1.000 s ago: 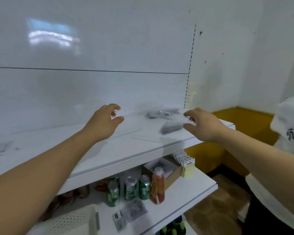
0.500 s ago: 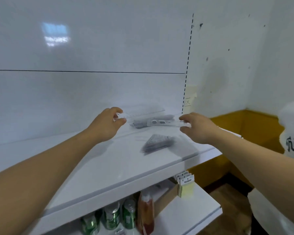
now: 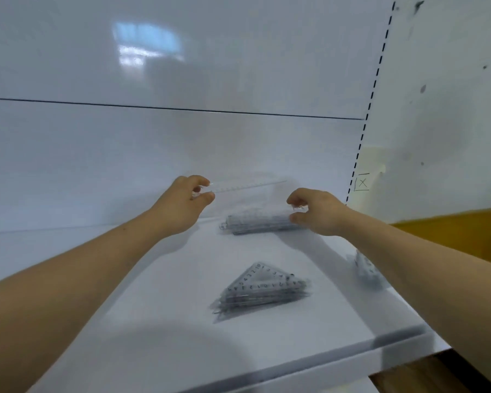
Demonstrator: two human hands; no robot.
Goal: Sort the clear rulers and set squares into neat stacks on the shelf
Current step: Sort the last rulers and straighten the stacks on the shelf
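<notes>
My left hand [image 3: 186, 201] pinches the left end of a clear ruler [image 3: 247, 186], which hangs level just above a stack of clear rulers [image 3: 257, 224] at the back of the white shelf [image 3: 167, 344]. My right hand [image 3: 316, 212] has its fingers curled beside the right ends of the held ruler and the stack; blur hides whether it grips either. A stack of clear triangular set squares [image 3: 262, 290] lies nearer the shelf's front. More clear pieces [image 3: 366, 269] lie at the right, partly behind my right forearm.
A glossy white back panel [image 3: 182, 137] rises straight behind the shelf. A slotted upright [image 3: 364, 131] marks its right end, with a white wall and a yellow base [image 3: 451, 236] beyond. The shelf's front lip [image 3: 309, 361] runs diagonally across the lower view.
The view has closed in on the top shelf and the lower shelves are out of sight. The held ruler now hangs above the back stack.
</notes>
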